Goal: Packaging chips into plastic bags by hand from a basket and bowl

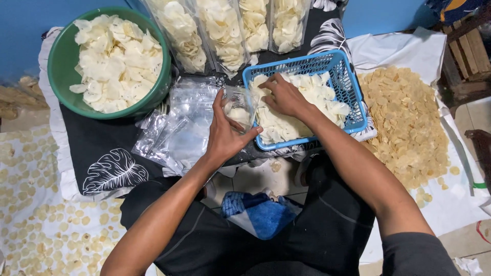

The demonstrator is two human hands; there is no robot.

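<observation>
Left hand (225, 134) is clamped around a clear plastic bag (239, 108) partly filled with pale chips, right beside the blue basket (341, 71) of chips. Right hand (284, 96) lies flat on those chips, fingers spread. Green bowl (61, 61) far left holds more; filled bags (225, 30) stand behind.

Place: home floor used as a small snack-packing spot.
Signs, 10 o'clock: green bowl (61, 66) heaped with pale chips.
12 o'clock: filled clear bags (225, 30).
3 o'clock: chips (404, 122) spread on white sheet (404, 48).
Floor: tiles (255, 179).
</observation>
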